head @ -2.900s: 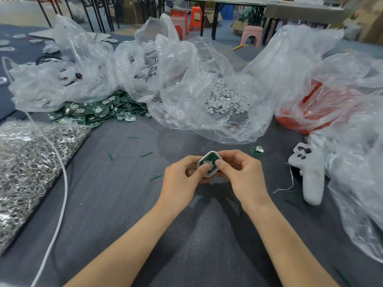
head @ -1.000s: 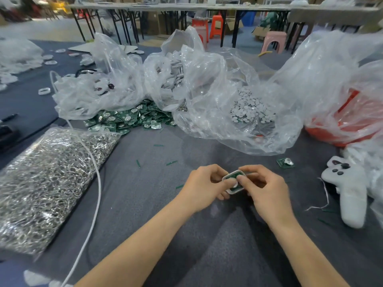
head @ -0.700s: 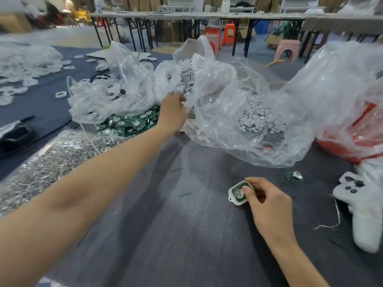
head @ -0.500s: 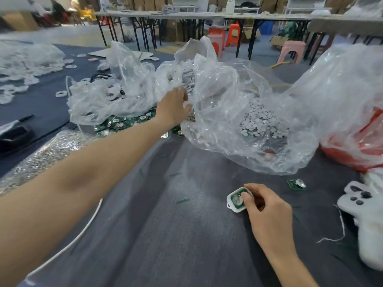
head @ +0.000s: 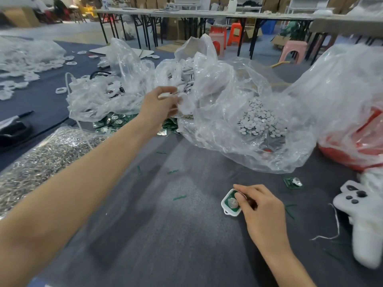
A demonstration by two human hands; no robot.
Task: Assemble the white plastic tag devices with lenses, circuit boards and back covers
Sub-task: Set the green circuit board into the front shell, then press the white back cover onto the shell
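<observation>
My right hand (head: 262,212) pinches a white tag shell (head: 230,202) with a green circuit board and a round cell inside, low over the grey table cloth (head: 165,235). My left hand (head: 159,106) is stretched out to the mouth of a clear bag of white covers (head: 186,73) and holds a white back cover (head: 165,95) between its fingertips. Green circuit boards (head: 116,121) lie heaped under the bags. Another clear bag holds small white round discs (head: 259,121).
A bag of metal rings (head: 41,160) lies at the left with a white cord across it. A loose circuit board (head: 292,181) and a white game controller (head: 360,220) lie at the right, beside a red bag (head: 356,148). Green slivers dot the cloth.
My left hand let go of the tag, reached out to the bag of covers and now holds a white cover. My right hand kept the tag and lowered it toward the cloth.
</observation>
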